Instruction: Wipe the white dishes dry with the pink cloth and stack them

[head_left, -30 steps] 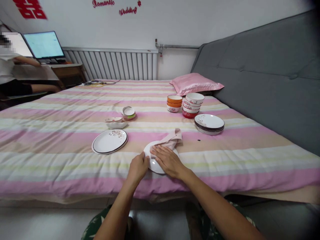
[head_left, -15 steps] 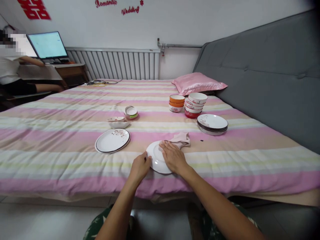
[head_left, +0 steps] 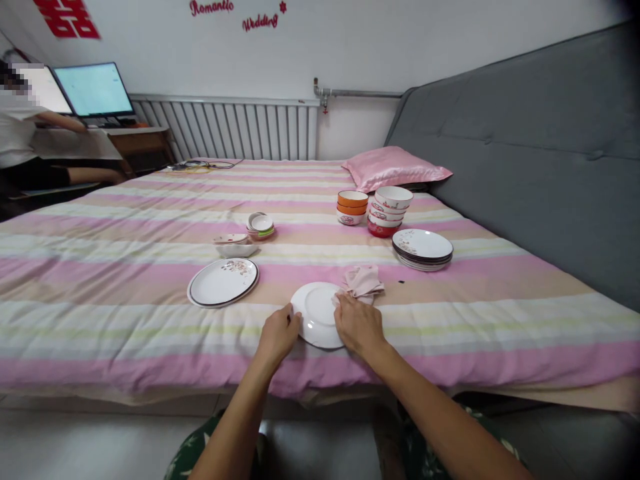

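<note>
A white plate (head_left: 318, 313) lies at the near edge of the bed, its plain underside seemingly facing up. My left hand (head_left: 281, 335) pinches the plate's left rim between thumb and fingers. At the plate's right side, my right hand (head_left: 361, 327) has its fingers curled on a pale pink cloth (head_left: 364, 281), which bunches out beyond the knuckles. Part of the cloth and the plate's right rim are hidden under that hand. To the left lie oval plates (head_left: 224, 283) with a dark rim and a floral print.
Stacked round plates (head_left: 424, 244) stand at the right, with orange bowls (head_left: 353, 200) and a taller bowl stack (head_left: 392, 211) behind. Small dishes (head_left: 260, 225) and boat-shaped dishes (head_left: 237, 249) sit left of centre. A pink pillow (head_left: 397, 168) rests by the grey headboard (head_left: 530, 133). A person (head_left: 30, 140) sits far left.
My right hand has shifted right across the plate, and its flat fingers have curled in on the cloth. The cloth is now more bunched. My left hand stays on the rim.
</note>
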